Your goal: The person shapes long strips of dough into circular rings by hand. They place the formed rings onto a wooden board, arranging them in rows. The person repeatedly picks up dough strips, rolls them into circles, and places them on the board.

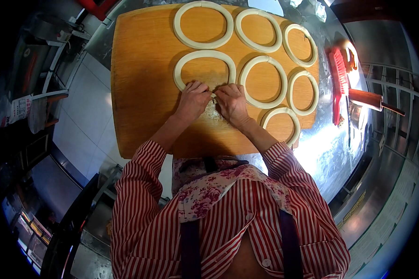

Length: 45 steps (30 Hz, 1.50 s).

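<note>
Both hands work at the near side of one dough ring (205, 54), where its two ends come together. My left hand (194, 98) is closed on the left end, fingers bent inward. Opposite it, my right hand (233, 101) pinches the right end, its fingertips nearly meeting the left ones. A small bit of pale dough (213, 96) shows between the fingertips; the rest of the joint is hidden under my fingers. Just right of my right hand lies another dough ring (264, 59), apart from the one I hold.
Several more closed rings, such as a far dough ring (203, 4), lie on the wooden board (142, 60). The board rests on a metal table (328, 153). At the right are a red-bristled brush (338, 74) and a wooden rolling pin (365, 98).
</note>
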Each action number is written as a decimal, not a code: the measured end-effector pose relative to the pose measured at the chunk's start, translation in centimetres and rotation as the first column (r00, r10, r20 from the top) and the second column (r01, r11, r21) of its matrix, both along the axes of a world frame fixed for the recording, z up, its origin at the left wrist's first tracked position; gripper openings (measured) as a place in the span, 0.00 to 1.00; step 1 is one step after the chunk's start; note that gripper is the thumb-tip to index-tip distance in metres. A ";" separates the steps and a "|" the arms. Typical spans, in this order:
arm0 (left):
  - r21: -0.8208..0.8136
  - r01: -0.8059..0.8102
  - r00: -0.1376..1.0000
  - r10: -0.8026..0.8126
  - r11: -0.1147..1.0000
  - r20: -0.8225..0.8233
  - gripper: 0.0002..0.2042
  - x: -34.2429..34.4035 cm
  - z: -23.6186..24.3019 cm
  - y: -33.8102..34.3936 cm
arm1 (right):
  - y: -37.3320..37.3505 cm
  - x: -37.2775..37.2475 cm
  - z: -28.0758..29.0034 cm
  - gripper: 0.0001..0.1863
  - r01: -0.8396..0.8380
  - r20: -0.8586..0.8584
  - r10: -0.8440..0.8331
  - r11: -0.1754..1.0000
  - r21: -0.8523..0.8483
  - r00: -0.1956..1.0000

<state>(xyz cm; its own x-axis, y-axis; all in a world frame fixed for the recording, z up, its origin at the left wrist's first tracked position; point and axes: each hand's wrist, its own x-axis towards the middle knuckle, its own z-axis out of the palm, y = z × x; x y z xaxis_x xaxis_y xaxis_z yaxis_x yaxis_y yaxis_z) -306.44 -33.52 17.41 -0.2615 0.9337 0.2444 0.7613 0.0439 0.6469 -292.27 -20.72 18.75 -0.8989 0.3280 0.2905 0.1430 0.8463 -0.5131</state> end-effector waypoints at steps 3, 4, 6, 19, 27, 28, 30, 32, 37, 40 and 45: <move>-0.039 0.023 1.000 -0.023 0.999 -0.006 0.09 -0.5 0.3 -0.1 | 0.8 0.2 0.9 0.12 -0.064 0.071 0.065 0.998 -0.022 0.995; -0.054 0.024 1.000 -0.023 0.998 0.009 0.10 -0.7 1.0 -0.2 | 0.9 0.3 1.1 0.13 -0.047 0.077 0.053 0.997 -0.066 0.996; -0.089 0.028 0.999 -0.027 0.996 0.021 0.13 -1.1 1.5 -0.4 | 1.1 0.4 1.3 0.15 -0.015 0.092 0.029 0.988 -0.155 0.995; -0.022 0.009 0.999 -0.008 1.000 0.042 0.16 -0.9 1.8 -2.2 | 0.9 -0.8 1.7 0.12 -0.048 0.145 0.056 0.997 -0.056 0.988; -0.020 0.057 0.998 -0.058 0.998 -0.021 0.12 -1.0 1.6 -2.0 | 0.3 2.3 1.9 0.14 -0.034 0.144 0.034 0.999 -0.004 0.989; -0.020 0.051 0.998 -0.052 0.998 -0.027 0.11 -1.0 1.7 -1.8 | 0.3 2.1 1.8 0.14 -0.034 0.125 0.034 0.999 -0.003 0.992; -0.013 0.042 0.999 -0.042 0.999 -0.026 0.09 -1.1 1.5 -1.6 | 0.7 1.3 1.5 0.14 -0.036 0.088 0.036 0.999 -0.001 0.995; 0.006 0.033 0.999 -0.033 0.999 -0.015 0.08 -1.2 1.1 -1.4 | 0.9 0.9 1.3 0.13 -0.040 0.076 0.042 0.999 -0.024 0.996; 0.012 -0.005 0.999 0.004 1.000 0.054 0.08 -1.0 0.4 -1.1 | 0.9 0.5 0.8 0.10 0.010 0.065 -0.001 0.990 -0.138 0.998; 0.008 -0.026 0.998 0.026 1.000 0.052 0.07 -0.7 0.5 -0.9 | 0.7 0.3 1.1 0.08 0.013 0.049 -0.004 0.984 -0.178 0.999; 0.037 -0.031 0.998 0.028 0.999 0.064 0.06 -0.3 0.0 -0.6 | 0.4 0.0 1.1 0.06 0.021 0.057 -0.013 0.991 -0.135 0.998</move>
